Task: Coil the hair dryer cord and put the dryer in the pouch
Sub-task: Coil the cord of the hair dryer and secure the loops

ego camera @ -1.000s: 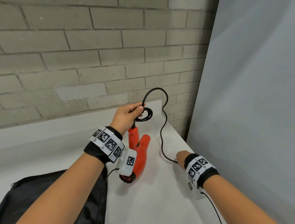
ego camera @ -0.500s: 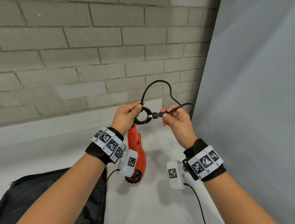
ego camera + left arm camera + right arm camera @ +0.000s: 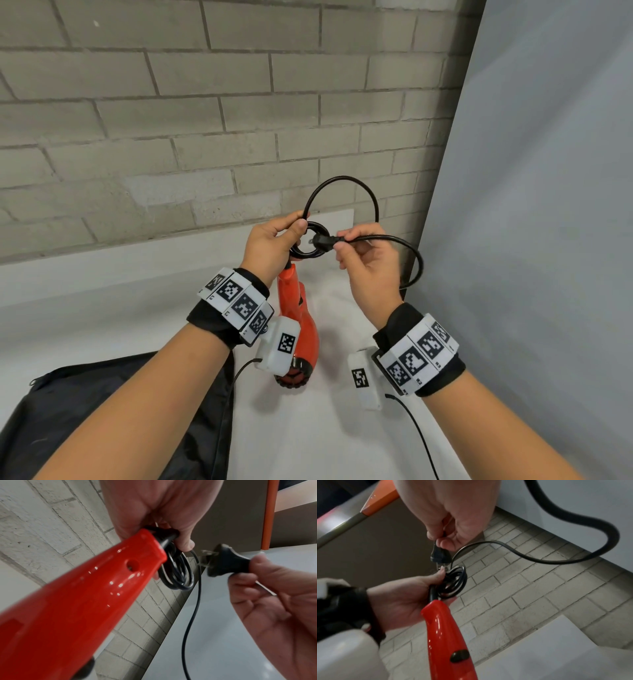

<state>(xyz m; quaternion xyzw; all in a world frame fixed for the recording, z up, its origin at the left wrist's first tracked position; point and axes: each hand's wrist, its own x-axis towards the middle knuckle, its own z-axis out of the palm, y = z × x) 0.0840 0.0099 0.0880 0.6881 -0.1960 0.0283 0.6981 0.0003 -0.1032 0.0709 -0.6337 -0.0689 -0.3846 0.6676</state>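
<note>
Above the table [image 3: 308, 428], right hand [image 3: 368, 270] pinches the unlabelled plug [image 3: 323, 240].

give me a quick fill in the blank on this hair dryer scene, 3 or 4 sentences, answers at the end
1. The left hand holds a small coil of black cord at the end of the ____ hair dryer's handle.
2. The right hand pinches the cord's ____ between its fingertips.
3. The black pouch lies on the white table, to the person's ____.
4. The wall behind the table is made of ____.

Missing words: red; plug; left; brick
</note>
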